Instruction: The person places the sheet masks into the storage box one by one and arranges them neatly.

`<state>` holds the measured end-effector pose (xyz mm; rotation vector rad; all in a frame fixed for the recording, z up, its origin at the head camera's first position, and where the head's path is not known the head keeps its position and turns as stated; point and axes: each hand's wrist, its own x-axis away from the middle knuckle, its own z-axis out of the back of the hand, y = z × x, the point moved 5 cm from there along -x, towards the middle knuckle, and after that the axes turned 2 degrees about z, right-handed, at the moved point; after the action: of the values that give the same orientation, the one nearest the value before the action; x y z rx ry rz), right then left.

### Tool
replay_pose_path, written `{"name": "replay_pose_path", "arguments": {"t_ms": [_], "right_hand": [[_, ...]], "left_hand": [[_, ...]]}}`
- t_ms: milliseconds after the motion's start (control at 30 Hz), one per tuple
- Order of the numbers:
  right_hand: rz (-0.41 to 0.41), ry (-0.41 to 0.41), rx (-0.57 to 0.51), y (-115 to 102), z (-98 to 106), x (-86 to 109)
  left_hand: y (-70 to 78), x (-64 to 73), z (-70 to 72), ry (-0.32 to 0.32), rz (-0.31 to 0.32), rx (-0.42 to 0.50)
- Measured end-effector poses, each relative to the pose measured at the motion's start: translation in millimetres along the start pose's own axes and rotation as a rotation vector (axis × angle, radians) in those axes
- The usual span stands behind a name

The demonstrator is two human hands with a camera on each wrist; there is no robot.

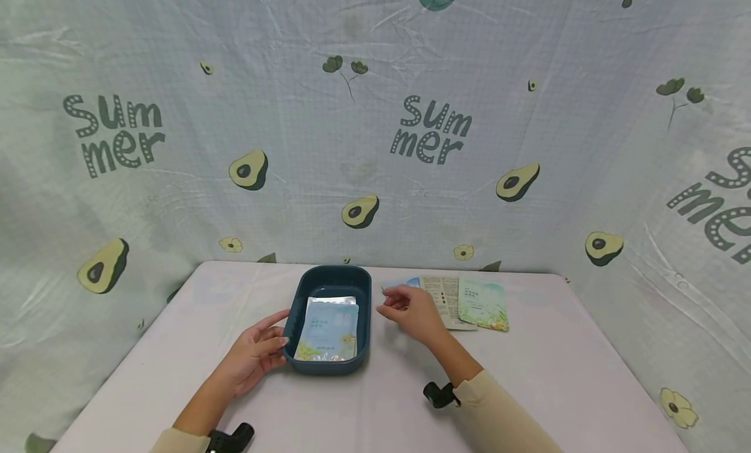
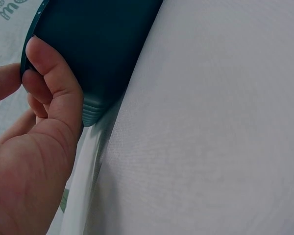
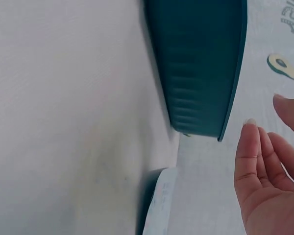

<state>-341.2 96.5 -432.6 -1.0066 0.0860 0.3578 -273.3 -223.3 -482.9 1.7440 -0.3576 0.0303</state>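
Note:
A dark teal plastic bin [image 1: 327,368] stands on the table with a pale blue flat sachet [image 1: 327,329] lying inside it. A silvery edge [image 1: 331,300] of another packet shows beneath that sachet. At the bin's left side, my left hand [image 1: 255,356] holds the rim between thumb and fingers, which the left wrist view shows close up. My right hand [image 1: 415,311] hovers just right of the bin, fingers loosely bent. Nothing shows between its thumb and fingertips in the right wrist view. Behind it lie a green sachet [image 1: 483,303] and a printed paper packet [image 1: 441,291].
The green sachet overlaps the printed packet, and a bluish piece [image 1: 413,282] peeks out left of it, partly behind my right hand. A white cloth covers the table [image 1: 528,381]. An avocado-patterned curtain [image 1: 293,127] surrounds its back and sides.

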Motion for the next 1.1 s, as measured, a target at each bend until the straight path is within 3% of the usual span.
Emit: {"name": "replay_pose_path", "arguments": {"t_ms": [633,1100], "right_hand": [[-0.046,0.072,-0.141,33,35,25.5],[-0.044,0.167,-0.131,55,65,39.3]], "left_hand": [[-1.6,-1.0,1.5,-0.006,0.007,0.003],[-0.5,-0.4,-0.1,-0.006,0.005,0.002]]}}
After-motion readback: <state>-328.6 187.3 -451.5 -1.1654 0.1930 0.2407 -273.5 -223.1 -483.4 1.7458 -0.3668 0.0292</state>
